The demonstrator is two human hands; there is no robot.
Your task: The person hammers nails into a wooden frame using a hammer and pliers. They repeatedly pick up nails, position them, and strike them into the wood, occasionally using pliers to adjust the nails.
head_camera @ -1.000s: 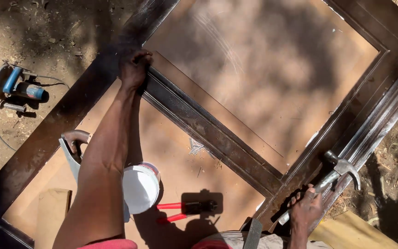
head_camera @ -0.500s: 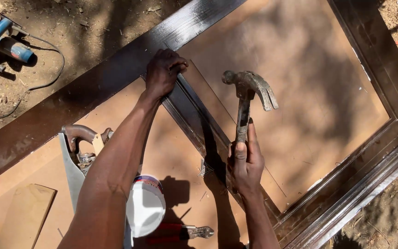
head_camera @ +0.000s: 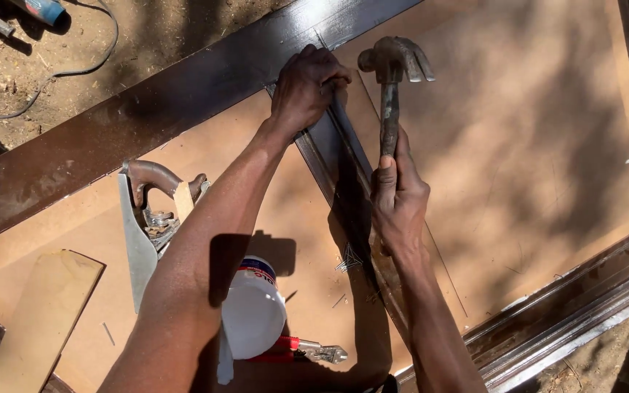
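Note:
My right hand [head_camera: 398, 200] grips the handle of a metal claw hammer [head_camera: 393, 73], head raised above the dark brown centre rail [head_camera: 336, 156] of a door lying flat. My left hand [head_camera: 307, 87] is closed on the top end of that rail, where it meets the wide dark outer frame [head_camera: 147, 120]. Whether a nail sits under its fingers is hidden. Tan panels [head_camera: 518, 145] fill the door on both sides of the rail.
A hand plane [head_camera: 151, 218] lies on the left panel, with a white plastic tub [head_camera: 252, 309], red-handled pliers [head_camera: 307, 351] and a small heap of nails [head_camera: 349, 258] near it. A wood offcut [head_camera: 38, 316] lies lower left. A blue power tool [head_camera: 38, 9] with its cable rests on the dirt.
My right hand has brought the hammer from the door's lower right corner up over the centre rail, close to my left hand. The view has shifted toward the rail's top end.

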